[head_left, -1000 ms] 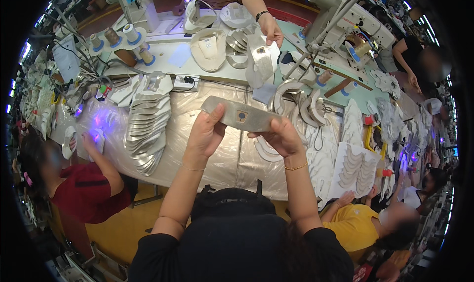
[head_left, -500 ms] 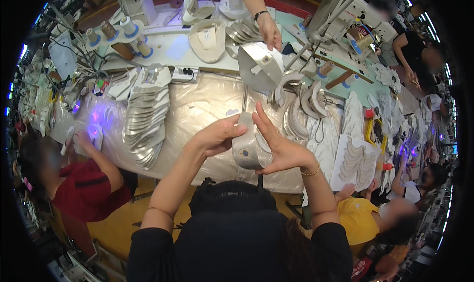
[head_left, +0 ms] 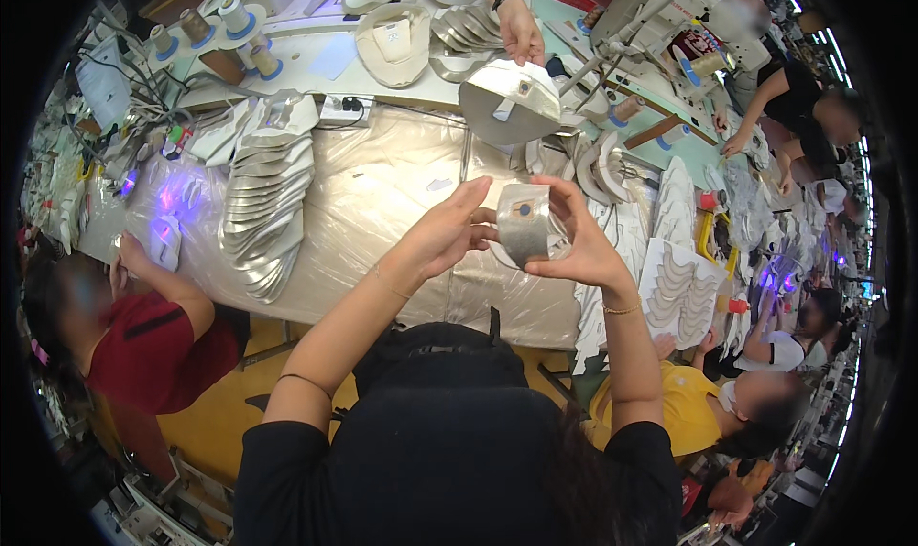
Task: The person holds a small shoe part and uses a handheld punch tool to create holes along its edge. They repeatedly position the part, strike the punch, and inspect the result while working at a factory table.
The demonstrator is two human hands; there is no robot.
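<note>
A curved silver-grey shoe upper piece (head_left: 523, 223), with a small dark oval patch, is raised above the plastic-covered table. My right hand (head_left: 585, 240) grips its right side, fingers over the top and thumb at the lower edge. On its other side my left hand (head_left: 448, 230) has the thumb raised apart and the fingertips at the piece's left edge; whether they touch it is hard to tell. Just beyond, a co-worker's hand (head_left: 521, 34) reaches from across the table and holds a similar silver-white upper piece (head_left: 509, 101).
A long overlapping stack of silver pieces (head_left: 263, 202) lies to the left. Thread spools (head_left: 234, 15) and a power strip (head_left: 342, 111) are behind it. Curved pieces (head_left: 602, 168) and a white sheet with wavy pieces (head_left: 681, 293) lie right. Co-workers sit on both sides.
The upper piece has turned and moved right and slightly away from me, gripped by my right hand. My left thumb has come off it. The co-worker's piece has tilted and shifted a little.
</note>
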